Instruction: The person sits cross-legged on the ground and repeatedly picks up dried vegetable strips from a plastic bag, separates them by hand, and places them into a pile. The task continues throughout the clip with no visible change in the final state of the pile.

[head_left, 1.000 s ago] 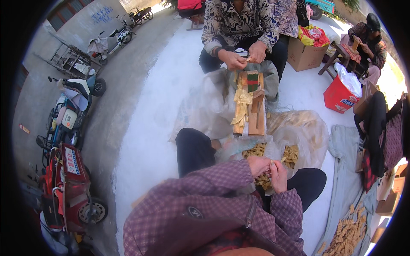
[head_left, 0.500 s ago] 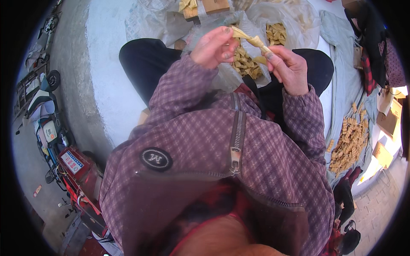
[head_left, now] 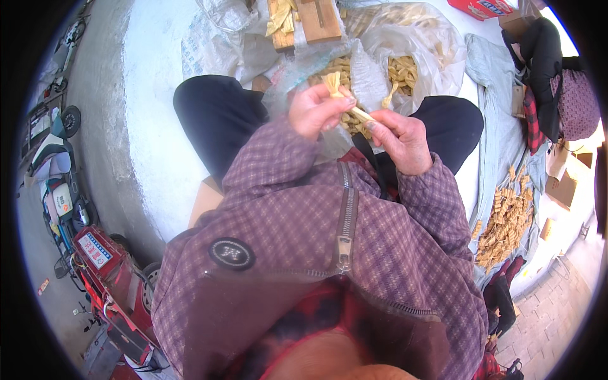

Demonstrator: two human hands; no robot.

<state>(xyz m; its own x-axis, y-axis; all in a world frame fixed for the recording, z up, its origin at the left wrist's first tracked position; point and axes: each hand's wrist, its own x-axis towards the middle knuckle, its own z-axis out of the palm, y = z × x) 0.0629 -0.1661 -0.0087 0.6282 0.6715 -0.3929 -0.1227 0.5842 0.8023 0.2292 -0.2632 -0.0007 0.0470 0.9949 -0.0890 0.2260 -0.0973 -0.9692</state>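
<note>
Both hands are up in front of the chest, closed on one pale yellow strip bundle point(head_left: 345, 101). Left hand point(head_left: 316, 111) pinches the fanned-out end between thumb and fingers, right hand point(head_left: 399, 139) grips the thin tail end, so the bundle runs slanted between them, over the lap. Purple checked jacket point(head_left: 304, 240) fills most of the lower view, zipper half open. Just past the hands sits a clear plastic bag point(head_left: 405, 50) with more of the same yellow pieces point(head_left: 399, 69) inside, lying on the white ground sheet point(head_left: 152, 126). A wooden block point(head_left: 310, 19) with strips on it sits beyond that. Off to the right, a heap of finished bundles point(head_left: 506, 221) lies on grey cloth. Red scooter point(head_left: 101, 266) is parked on the left.
</note>
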